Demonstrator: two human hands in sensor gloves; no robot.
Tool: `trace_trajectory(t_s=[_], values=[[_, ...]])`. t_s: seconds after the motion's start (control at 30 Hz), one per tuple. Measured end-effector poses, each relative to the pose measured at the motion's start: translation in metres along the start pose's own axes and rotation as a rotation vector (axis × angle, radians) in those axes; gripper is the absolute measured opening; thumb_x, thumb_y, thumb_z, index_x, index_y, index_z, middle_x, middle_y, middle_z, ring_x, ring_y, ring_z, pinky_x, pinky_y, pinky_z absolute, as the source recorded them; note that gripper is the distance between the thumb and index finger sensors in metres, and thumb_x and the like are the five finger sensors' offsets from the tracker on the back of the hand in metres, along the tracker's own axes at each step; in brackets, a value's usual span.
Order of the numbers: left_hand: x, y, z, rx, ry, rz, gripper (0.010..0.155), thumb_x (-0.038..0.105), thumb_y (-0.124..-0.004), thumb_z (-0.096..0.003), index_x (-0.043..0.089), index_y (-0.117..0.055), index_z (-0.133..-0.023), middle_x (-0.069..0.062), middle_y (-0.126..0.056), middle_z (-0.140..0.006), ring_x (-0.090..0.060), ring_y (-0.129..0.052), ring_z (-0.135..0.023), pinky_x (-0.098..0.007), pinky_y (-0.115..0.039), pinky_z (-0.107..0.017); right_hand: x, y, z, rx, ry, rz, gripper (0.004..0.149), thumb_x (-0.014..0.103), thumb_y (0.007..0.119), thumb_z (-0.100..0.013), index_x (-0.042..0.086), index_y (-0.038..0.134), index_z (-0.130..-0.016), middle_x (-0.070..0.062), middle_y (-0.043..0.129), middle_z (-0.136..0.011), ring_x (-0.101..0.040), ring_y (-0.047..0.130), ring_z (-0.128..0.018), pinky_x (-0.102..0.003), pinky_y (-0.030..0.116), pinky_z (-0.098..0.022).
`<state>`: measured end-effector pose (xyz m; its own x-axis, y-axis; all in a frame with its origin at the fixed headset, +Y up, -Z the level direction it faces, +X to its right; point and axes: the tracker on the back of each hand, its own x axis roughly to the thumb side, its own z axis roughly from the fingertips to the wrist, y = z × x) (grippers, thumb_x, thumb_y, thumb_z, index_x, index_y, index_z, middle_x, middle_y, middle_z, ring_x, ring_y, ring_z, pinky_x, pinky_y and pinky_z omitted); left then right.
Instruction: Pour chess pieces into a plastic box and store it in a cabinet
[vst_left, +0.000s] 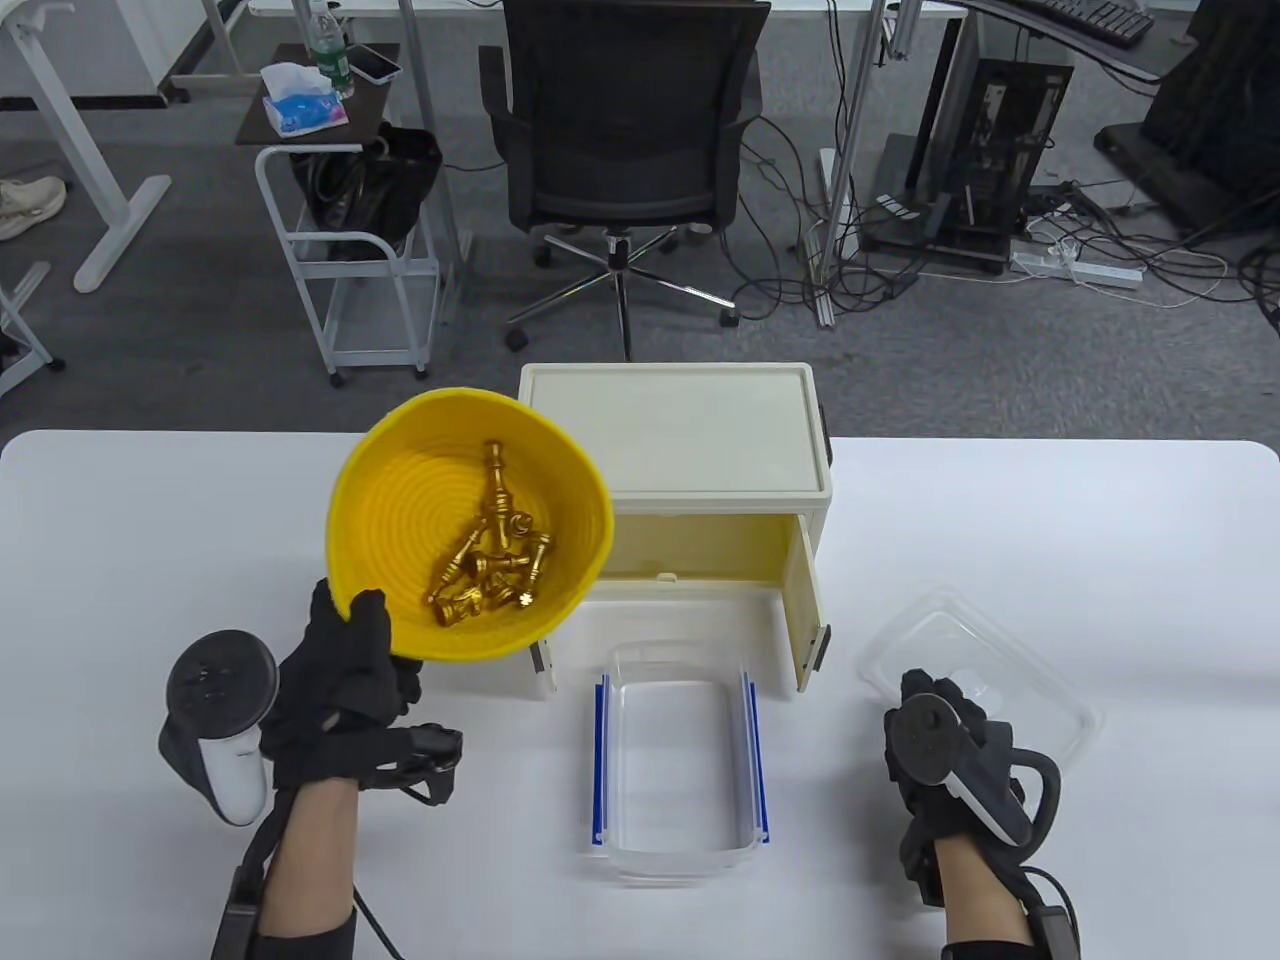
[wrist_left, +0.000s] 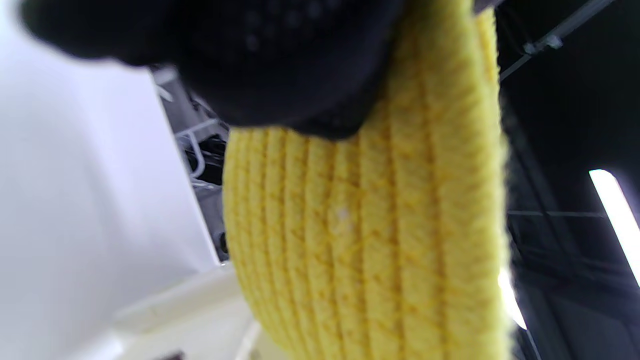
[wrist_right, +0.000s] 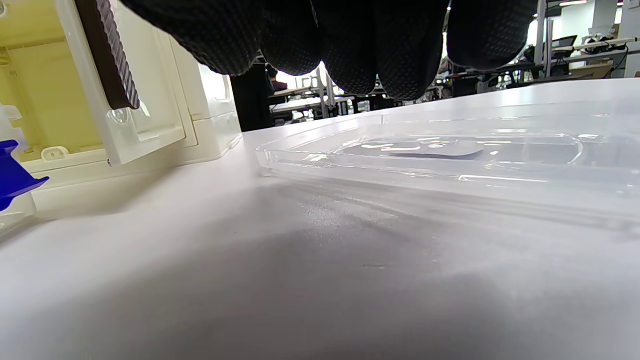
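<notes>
At 10 o'clock: left hand (vst_left: 340, 690) grips tilted yellow basket (vst_left: 400, 520) of chess pieces (vst_left: 490, 560), ready to pour | right hand (vst_left: 950, 760) rests flat, empty, by lid (vst_left: 1040, 690) | plastic box (vst_left: 680, 760) awaits.

The basket (vst_left: 380, 480) is yellow coiled rope, matt and ribbed, its rough weave plain in the left wrist view. The chess pieces (vst_left: 490, 560) look like polished gold metal, glossy. The plastic box (vst_left: 680, 845) is clear, smooth plastic with blue glossy clips; its lid (vst_left: 1030, 670) is the same transparent plastic, shiny. The cabinet (vst_left: 700, 440) is cream plastic, smooth with a slight sheen. The worktop (vst_left: 1100, 520) is white, smooth, faintly reflective. Both gloves are black knit cloth with a dotted texture.
</notes>
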<state>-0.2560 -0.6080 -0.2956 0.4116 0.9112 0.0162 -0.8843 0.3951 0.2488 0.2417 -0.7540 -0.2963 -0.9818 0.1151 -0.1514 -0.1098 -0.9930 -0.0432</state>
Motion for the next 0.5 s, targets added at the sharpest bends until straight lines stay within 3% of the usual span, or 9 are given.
trace_trajectory(t_s=[0.1, 0.23, 0.5], values=[[0.015, -0.023, -0.004, -0.034, -0.1, -0.065, 0.061, 0.034, -0.06, -0.0634, -0.008, -0.041, -0.104, -0.02, -0.091, -0.046, -0.009, -0.095, -0.021, -0.029, -0.088, -0.016, -0.001, 0.0, 0.0, -0.001, -0.001, -0.002, 0.055, 0.036, 0.068, -0.061, 0.008, 0.06, -0.107, -0.027, 0.071, -0.101, -0.049, 0.077, -0.087, -0.06, 0.072, -0.063], [0.031, -0.053, -0.004, 0.001, -0.261, -0.246, 0.058, 0.034, -0.063, -0.0624, -0.003, -0.048, -0.105, -0.019, -0.092, -0.042, -0.009, -0.094, -0.017, -0.028, -0.087, -0.013, -0.001, 0.0, 0.0, -0.007, -0.003, -0.011, 0.055, 0.037, 0.068, -0.061, 0.008, 0.06, -0.107, -0.027, 0.071, -0.101, -0.049, 0.077, -0.087, -0.06, 0.072, -0.063], [0.047, -0.101, 0.013, 0.02, -0.481, -0.6, 0.056, 0.034, -0.064, -0.0617, 0.0, -0.052, -0.105, -0.019, -0.093, -0.04, -0.009, -0.094, -0.015, -0.029, -0.087, -0.013, -0.002, -0.001, 0.0, -0.012, -0.001, -0.023, 0.055, 0.037, 0.068, -0.061, 0.008, 0.06, -0.107, -0.027, 0.07, -0.101, -0.049, 0.077, -0.087, -0.06, 0.072, -0.063]])
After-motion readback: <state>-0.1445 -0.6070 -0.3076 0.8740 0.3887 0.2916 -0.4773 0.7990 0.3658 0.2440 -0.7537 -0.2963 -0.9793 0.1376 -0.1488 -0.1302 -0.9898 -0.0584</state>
